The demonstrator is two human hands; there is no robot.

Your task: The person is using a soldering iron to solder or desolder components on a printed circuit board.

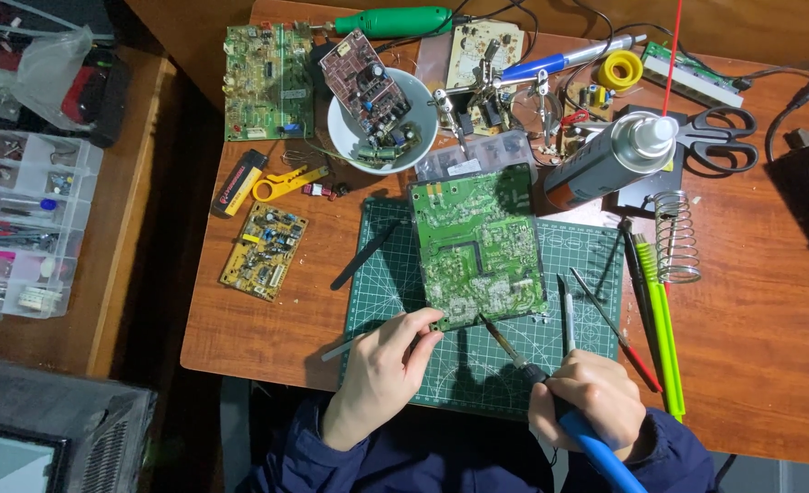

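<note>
Soldering goes best if the right hand (596,394), closed on the blue-handled iron (550,388), keeps its tip at the green board (477,246) on the cutting mat (477,365) while the left hand (386,370), pinching a thin rod (342,347), steadies the board's near edge.

A green cutting mat (477,365) of matt, rubbery plastic lies on a smooth reddish wooden table (760,347). At the mat's centre is a glossy green circuit board (477,246) dotted with shiny metal solder. Above the mat sits a smooth white bowl (345,123), apparently glazed ceramic. To the mat's right stands a bare metal coil stand (677,237) and a metal spray can (605,164).
</note>
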